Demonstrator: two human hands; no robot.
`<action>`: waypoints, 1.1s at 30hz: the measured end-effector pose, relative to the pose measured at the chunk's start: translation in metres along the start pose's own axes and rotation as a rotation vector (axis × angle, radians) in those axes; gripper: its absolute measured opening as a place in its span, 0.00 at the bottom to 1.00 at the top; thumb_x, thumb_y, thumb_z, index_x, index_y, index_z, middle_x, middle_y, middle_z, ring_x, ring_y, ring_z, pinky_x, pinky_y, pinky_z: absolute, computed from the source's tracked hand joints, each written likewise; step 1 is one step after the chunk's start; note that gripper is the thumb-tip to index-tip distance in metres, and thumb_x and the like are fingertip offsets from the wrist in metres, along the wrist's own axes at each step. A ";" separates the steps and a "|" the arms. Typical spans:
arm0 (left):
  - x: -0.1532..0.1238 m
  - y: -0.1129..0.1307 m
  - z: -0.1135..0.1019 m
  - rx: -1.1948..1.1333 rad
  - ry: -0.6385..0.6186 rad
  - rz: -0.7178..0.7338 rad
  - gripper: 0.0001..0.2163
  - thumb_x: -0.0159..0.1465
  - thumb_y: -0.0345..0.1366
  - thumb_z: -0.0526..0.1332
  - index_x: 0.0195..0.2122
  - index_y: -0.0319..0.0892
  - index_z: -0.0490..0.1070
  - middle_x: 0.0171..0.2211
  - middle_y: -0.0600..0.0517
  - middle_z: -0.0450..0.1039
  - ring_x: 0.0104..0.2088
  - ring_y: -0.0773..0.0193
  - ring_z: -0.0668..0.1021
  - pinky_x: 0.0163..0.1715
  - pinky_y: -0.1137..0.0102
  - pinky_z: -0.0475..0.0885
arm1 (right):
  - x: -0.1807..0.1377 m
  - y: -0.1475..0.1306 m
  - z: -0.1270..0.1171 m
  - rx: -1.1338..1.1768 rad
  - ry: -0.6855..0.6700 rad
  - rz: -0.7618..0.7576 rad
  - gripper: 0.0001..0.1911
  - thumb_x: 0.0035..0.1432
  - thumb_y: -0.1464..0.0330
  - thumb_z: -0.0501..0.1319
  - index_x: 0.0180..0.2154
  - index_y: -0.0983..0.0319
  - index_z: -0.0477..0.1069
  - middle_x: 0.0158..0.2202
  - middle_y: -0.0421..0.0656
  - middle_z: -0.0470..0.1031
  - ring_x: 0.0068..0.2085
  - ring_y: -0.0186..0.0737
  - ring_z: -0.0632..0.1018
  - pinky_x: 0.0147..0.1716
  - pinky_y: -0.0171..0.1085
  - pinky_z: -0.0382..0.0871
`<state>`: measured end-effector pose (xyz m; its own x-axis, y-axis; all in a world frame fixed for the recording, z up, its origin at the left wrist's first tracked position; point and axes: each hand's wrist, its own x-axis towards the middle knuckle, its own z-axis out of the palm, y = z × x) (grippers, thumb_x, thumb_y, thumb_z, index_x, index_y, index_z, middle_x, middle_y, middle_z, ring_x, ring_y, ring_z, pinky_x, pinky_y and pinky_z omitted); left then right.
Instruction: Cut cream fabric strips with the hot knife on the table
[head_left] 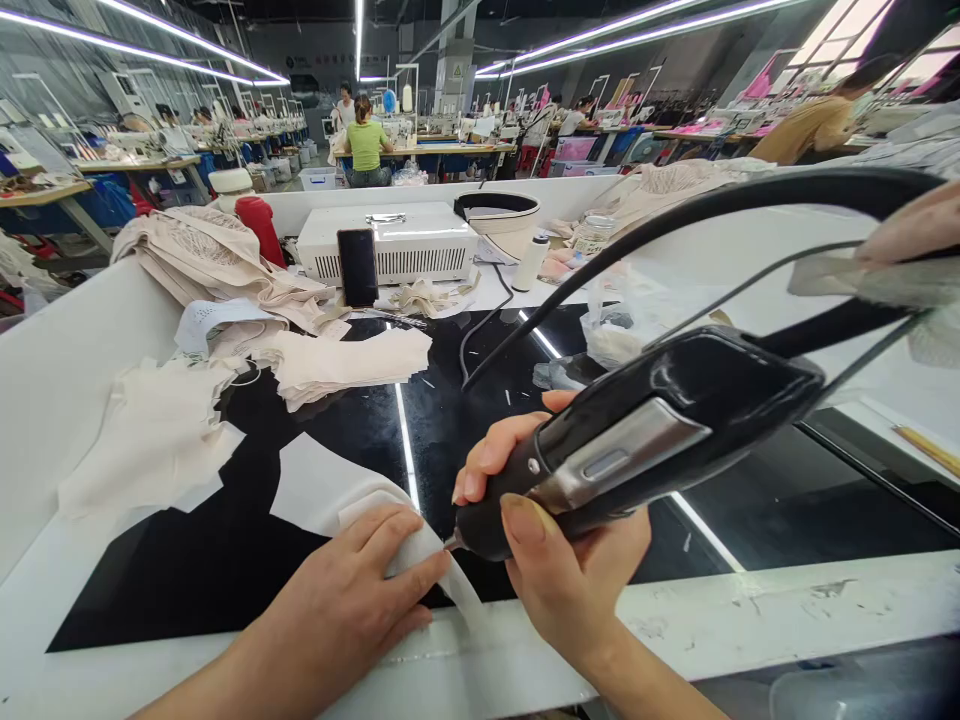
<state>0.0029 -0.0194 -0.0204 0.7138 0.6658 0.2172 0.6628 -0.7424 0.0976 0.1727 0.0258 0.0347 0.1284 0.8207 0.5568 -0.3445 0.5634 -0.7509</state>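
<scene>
My right hand (pixel 559 560) grips a black and silver hand-held cutting tool (pixel 637 430) with a thick black hose (pixel 675 215) running up to the right. Its tip (pixel 452 543) touches the edge of a cream fabric piece (pixel 352 500) lying on the black glass worktop (pixel 787 500). My left hand (pixel 352 600) presses flat on that fabric, fingers just left of the tool's tip.
Cream fabric pieces (pixel 150 440) and a stack (pixel 345 360) lie at the left. A white box unit (pixel 397 245) with a phone (pixel 358 266) leaning on it, a red bottle (pixel 259 225) and a basin (pixel 499 215) stand behind. Other workers sit at distant tables.
</scene>
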 end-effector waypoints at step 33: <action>-0.002 0.001 -0.001 0.001 0.080 -0.006 0.23 0.64 0.41 0.72 0.58 0.42 0.69 0.56 0.39 0.70 0.56 0.44 0.76 0.52 0.51 0.80 | 0.008 0.021 0.006 0.148 -0.050 0.007 0.16 0.60 0.71 0.70 0.46 0.55 0.66 0.34 0.36 0.76 0.27 0.32 0.76 0.25 0.33 0.74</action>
<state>0.0024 -0.0216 -0.0192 0.6895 0.6622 0.2933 0.6674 -0.7383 0.0979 0.1605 0.0437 0.0253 0.0800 0.8165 0.5718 -0.4794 0.5345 -0.6961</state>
